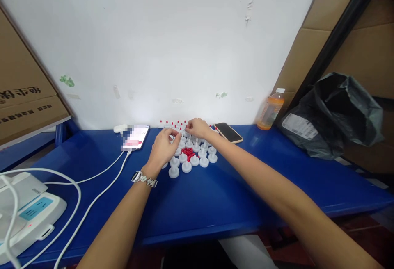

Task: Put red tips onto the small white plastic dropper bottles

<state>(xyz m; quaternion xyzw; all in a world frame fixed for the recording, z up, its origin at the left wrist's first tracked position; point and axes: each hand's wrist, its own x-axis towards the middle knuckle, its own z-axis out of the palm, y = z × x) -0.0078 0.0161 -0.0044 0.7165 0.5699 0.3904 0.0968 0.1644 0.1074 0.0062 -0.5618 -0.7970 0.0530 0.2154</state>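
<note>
Several small white plastic caps (186,165) stand grouped on the blue table (215,195), around a small heap of red pieces (188,153). More white caps with red tips (168,124) line the wall behind. My left hand (162,148) rests over the left side of the group, fingers curled and pinched near a cap; a watch is on its wrist. My right hand (197,128) hovers at the back of the group, fingers pinched together on something too small to make out.
A phone with a lit screen (135,137) lies left of the caps, on a white cable (92,203). A dark phone (228,132) lies to the right. An orange drink bottle (271,110), a black bag (332,115), cardboard boxes (21,96) and a white power strip (27,215) surround.
</note>
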